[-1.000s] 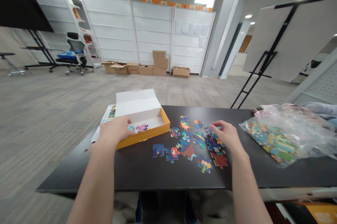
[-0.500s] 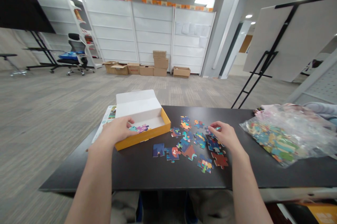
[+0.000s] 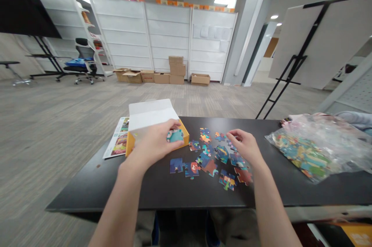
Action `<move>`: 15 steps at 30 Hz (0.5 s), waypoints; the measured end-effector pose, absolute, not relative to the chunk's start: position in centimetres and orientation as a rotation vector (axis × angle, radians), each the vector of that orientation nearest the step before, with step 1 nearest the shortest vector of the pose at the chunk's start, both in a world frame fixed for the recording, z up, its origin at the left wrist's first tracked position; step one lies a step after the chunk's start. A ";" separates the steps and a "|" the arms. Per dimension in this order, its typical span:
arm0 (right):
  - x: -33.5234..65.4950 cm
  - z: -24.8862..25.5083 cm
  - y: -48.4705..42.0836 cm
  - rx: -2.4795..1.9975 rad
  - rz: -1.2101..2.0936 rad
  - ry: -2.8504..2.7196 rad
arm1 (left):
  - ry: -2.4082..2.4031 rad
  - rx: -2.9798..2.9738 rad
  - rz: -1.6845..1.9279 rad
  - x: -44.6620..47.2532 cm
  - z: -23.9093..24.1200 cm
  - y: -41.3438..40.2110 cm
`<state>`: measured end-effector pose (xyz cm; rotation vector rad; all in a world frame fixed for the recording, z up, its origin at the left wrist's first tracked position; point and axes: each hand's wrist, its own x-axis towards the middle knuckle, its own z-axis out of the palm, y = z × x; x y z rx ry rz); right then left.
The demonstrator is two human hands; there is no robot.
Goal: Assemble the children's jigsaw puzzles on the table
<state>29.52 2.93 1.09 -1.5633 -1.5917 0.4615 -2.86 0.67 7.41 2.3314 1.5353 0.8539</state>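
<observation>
Left hand (image 3: 155, 144) pinches a teal puzzle piece (image 3: 175, 136) just in front of the yellow box (image 3: 130, 145); my right hand (image 3: 245, 145) hovers loosely curled, holding nothing, over the loose pieces (image 3: 213, 156) on the black table (image 3: 174, 191). I judge the piece light, thin, bendable: grip its edges.

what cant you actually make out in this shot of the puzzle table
- Head view: inside of the yellow cardboard box with white lid, hidden by the left hand.
- Picture on the teal puzzle piece held in that hand: too small.
- Loose pieces under the right hand: covered.
- Contents of the clear plastic bag: blurred by glare and creases.
- Printed sheet: partly under the box.
</observation>
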 end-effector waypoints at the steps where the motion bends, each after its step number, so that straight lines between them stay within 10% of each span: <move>1: 28.5 1.4 2.7 -1.476 0.557 -1.611 | 1.438 2.355 0.848 -1.4 7.3 0.5; 7: 23.8 1.3 1.9 -1.132 1.206 -1.774 | 1.252 2.432 0.708 4.2 4.9 0.4; 15: 25.0 1.0 2.2 -1.265 1.271 -1.603 | 1.068 2.092 0.919 4.2 2.0 1.5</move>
